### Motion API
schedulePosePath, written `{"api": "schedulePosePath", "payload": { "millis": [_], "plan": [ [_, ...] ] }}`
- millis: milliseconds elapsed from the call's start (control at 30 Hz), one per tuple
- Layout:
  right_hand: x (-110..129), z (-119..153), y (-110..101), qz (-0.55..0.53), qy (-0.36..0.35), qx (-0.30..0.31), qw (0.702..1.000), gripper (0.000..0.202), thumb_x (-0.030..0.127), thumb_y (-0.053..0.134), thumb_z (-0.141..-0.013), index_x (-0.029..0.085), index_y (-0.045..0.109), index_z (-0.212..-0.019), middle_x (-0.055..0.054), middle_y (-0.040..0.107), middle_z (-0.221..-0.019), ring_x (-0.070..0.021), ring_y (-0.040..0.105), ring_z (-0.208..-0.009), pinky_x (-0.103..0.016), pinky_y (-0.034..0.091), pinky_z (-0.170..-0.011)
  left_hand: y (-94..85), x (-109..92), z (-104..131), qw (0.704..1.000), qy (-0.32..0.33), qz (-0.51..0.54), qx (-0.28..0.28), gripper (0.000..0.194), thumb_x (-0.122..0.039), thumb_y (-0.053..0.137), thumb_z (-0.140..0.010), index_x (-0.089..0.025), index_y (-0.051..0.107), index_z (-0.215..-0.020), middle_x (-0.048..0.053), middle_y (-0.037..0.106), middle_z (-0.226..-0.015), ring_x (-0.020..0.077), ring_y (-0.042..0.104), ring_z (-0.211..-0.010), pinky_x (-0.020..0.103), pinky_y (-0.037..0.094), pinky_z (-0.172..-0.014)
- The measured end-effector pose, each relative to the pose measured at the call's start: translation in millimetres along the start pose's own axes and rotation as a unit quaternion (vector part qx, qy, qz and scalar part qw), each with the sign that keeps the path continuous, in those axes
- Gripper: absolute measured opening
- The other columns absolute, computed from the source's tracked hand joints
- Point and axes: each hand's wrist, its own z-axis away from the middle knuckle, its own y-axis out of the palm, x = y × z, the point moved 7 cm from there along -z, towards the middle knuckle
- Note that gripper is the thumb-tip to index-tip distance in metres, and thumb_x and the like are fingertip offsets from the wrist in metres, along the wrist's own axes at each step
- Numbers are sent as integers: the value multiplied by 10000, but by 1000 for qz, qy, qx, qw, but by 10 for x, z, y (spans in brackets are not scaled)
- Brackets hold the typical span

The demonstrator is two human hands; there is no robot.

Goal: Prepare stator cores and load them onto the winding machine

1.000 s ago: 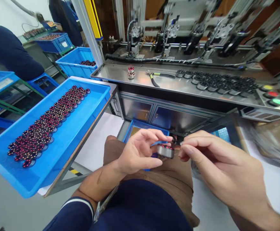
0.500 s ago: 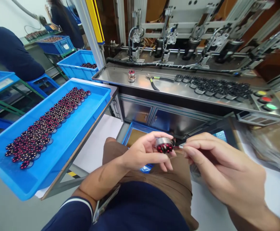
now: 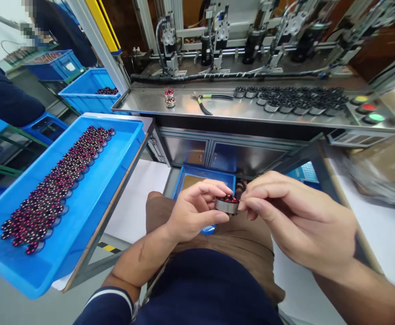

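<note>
My left hand (image 3: 197, 212) is closed on a motor stator (image 3: 227, 206), a short silvery ring with red windings showing on its upper side. The thumb presses the near side and the fingers curl over the far side. Close to the ring's right edge, the thumb and fingertips of my right hand (image 3: 285, 216) are pinched together. Whatever that pinch holds is too small or hidden to make out. Both hands are above my lap.
Rows of similar stators fill part of a blue tray (image 3: 116, 155) on the left. Stacked stators (image 3: 170, 98), cutting pliers (image 3: 206, 101) and many dark-topped rings (image 3: 299, 100) lie on the machine's metal ledge (image 3: 143, 100). Push buttons (image 3: 367, 108) are at its right end. Co-workers sit at far left.
The stator has been turned, so its red windings face up instead of toward me. My right hand has moved left, close against it. The view has shifted slightly.
</note>
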Motion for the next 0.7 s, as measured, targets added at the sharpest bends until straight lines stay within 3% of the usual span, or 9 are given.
{"api": "schedulePosePath", "payload": {
  "millis": [133,233,400,600,700],
  "plan": [
    [-38,132,6,-10,66,-70,995,125,152,669,-945,205,692,-834,-12,662,-764,-128,631,-694,-242,506,-607,-71,28,-22,999,-5,19,-43,344,-207,925,-671,-198,682,-914,51,678,-1162,164,713,-993,314,582,-910],
    [-193,289,181,-113,160,-75,978,177,230,676,-961,200,687,-788,-6,649,-719,-115,614,-635,-222,504,-577,-108,44,-41,998,-23,41,-52,366,-240,931,-669,-193,649,-898,60,687,-1207,183,727,-1005,350,581,-926],
    [-469,530,615,-348,286,-39,892,225,340,698,-950,167,694,-807,-28,677,-726,-111,602,-575,-222,510,-548,-107,13,-43,997,-30,47,-44,359,-251,928,-682,-201,639,-889,44,729,-1156,180,738,-1000,349,577,-934],
    [-523,513,714,-468,278,-48,837,250,390,712,-920,160,747,-830,-66,712,-751,-145,639,-610,-241,554,-554,-100,4,-28,996,-38,60,-46,348,-219,925,-677,-192,644,-881,53,742,-1129,178,752,-953,300,609,-819],
    [-486,431,707,-523,235,-33,819,366,489,613,-964,173,795,-981,-106,749,-858,-189,692,-732,-299,614,-656,-52,16,-19,997,-33,69,-4,304,-180,886,-721,-195,649,-910,68,734,-1168,128,733,-729,232,583,-596]
  ]
}}
